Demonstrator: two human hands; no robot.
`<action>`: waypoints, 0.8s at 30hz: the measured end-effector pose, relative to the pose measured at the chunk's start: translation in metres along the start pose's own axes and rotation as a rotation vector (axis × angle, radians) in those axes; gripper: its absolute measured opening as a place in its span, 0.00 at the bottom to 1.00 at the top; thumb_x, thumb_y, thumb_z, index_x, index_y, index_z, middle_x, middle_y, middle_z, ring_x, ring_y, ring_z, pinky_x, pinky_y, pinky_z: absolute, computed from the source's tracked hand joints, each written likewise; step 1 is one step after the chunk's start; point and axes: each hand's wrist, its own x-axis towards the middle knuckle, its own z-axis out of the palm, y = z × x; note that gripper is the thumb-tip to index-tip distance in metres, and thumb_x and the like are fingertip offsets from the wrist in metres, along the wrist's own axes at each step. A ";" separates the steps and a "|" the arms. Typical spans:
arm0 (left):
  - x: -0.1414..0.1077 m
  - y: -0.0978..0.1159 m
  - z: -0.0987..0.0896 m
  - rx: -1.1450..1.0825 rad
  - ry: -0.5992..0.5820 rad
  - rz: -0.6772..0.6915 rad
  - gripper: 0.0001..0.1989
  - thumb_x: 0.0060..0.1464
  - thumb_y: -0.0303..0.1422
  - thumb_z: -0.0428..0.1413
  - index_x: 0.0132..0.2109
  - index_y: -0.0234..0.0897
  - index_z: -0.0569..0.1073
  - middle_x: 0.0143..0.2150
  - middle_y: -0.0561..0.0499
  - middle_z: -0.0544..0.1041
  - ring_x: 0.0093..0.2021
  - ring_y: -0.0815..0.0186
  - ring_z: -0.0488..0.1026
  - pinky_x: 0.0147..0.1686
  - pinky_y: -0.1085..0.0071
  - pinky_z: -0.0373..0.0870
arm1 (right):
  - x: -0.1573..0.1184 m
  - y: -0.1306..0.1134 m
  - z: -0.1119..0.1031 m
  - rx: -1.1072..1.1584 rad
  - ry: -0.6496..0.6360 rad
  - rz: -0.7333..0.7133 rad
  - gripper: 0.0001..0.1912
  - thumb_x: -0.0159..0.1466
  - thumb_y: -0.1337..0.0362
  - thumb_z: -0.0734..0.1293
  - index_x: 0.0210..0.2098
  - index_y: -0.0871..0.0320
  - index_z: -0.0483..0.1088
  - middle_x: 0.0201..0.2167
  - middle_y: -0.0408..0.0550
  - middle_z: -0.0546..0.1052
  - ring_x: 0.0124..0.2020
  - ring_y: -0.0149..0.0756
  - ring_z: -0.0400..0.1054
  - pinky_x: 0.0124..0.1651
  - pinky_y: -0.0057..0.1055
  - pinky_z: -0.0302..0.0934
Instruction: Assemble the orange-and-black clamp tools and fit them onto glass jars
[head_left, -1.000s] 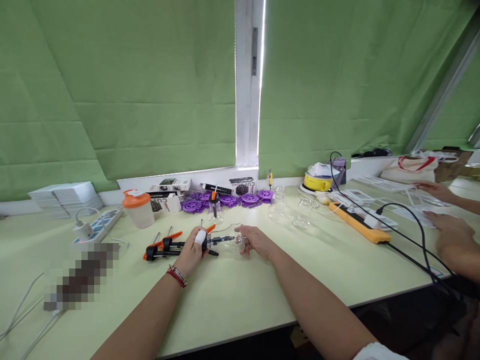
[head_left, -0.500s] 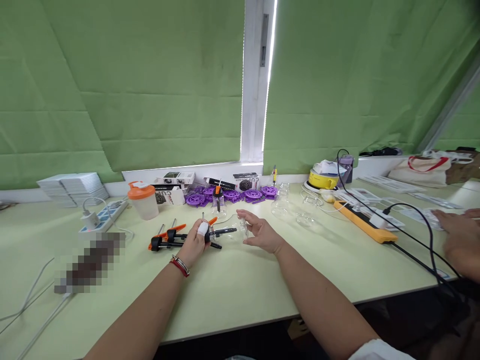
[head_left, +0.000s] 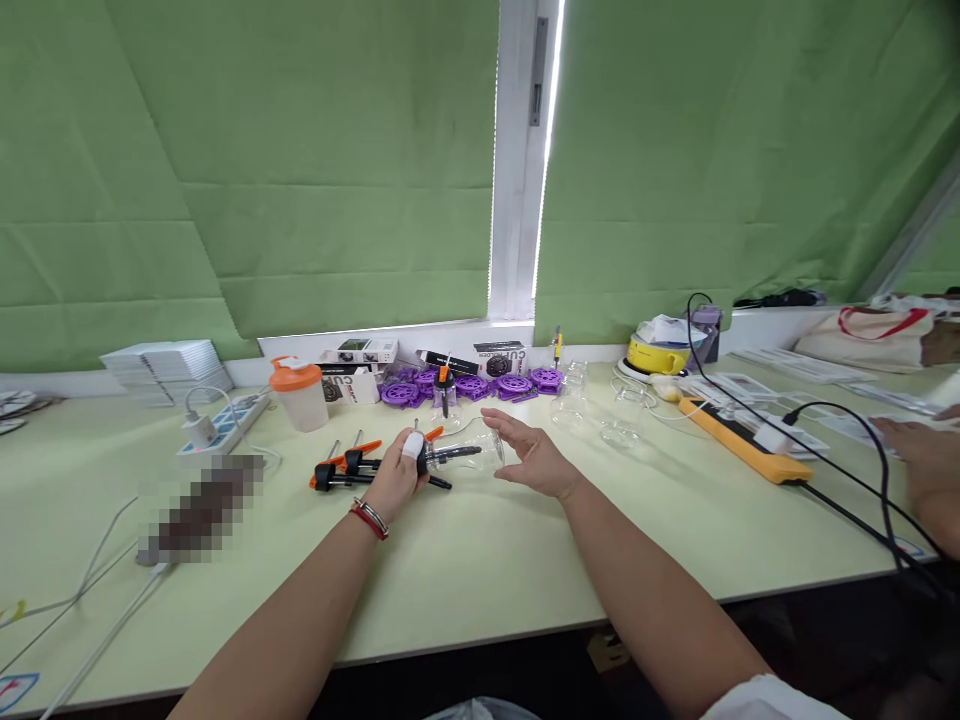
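My left hand [head_left: 399, 472], with a white wrap on its thumb, is closed around the neck end of a clear glass bottle [head_left: 472, 447]. The bottle lies on its side in the air, and a black stem runs inside it. At the wide end, my right hand [head_left: 534, 455] has fingers and thumb spread beside the glass; any light contact is hard to make out. Black-and-orange bottle tops [head_left: 337, 470] with thin metal spouts lie on the table left of my left hand. Behind stands a glass bottle fitted with such a top [head_left: 444, 390].
Purple plastic wheel-like parts [head_left: 472, 386] and boxes [head_left: 352, 385] line the back. Clear glass vessels [head_left: 619, 434] stand at centre right. An orange-lidded shaker [head_left: 298, 400] is at left, a yellow power strip [head_left: 750, 445] with cables at right. Another person's hand [head_left: 930, 460] shows far right.
My right hand's fingers have opened and drawn slightly away from the bottle's wide end. My left hand keeps its hold. The whole view has shifted a little.
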 end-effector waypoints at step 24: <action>0.004 -0.011 0.001 0.012 0.099 0.058 0.16 0.56 0.48 0.46 0.36 0.40 0.63 0.27 0.56 0.62 0.24 0.72 0.59 0.21 0.78 0.64 | 0.001 0.002 0.007 0.271 -0.013 0.368 0.44 0.56 0.52 0.70 0.65 0.40 0.45 0.59 0.53 0.59 0.38 0.34 0.73 0.31 0.30 0.68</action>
